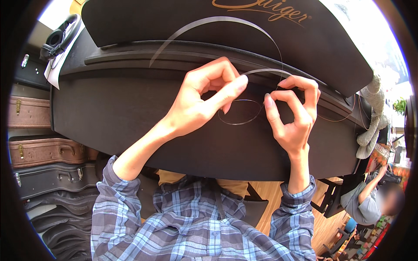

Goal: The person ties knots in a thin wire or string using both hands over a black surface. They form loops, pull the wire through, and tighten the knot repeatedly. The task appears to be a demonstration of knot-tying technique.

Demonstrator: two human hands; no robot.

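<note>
A thin, flat, springy strip (209, 20), grey and slightly shiny, bends in a wide arc above a matte black surface (196, 145). Its lower part curls into a small loop between my hands. Thumb and index finger of my left hand (198, 93) pinch the strip near the middle of the picture. On the right, my right hand (294, 113) has thumb and index finger pressed together on the loop's side, the other fingers bent beside another stretch of it. One end of the strip hangs free at the upper left. Both hands are raised over the black surface.
Behind the surface stands a black upright panel (183, 24) with gold script. Black headphones (61, 37) lie at the far left, above stacked brown (48, 152) and black instrument cases (56, 179). A grey plush thing (372, 117) hangs at the right; beyond it is another person (363, 204).
</note>
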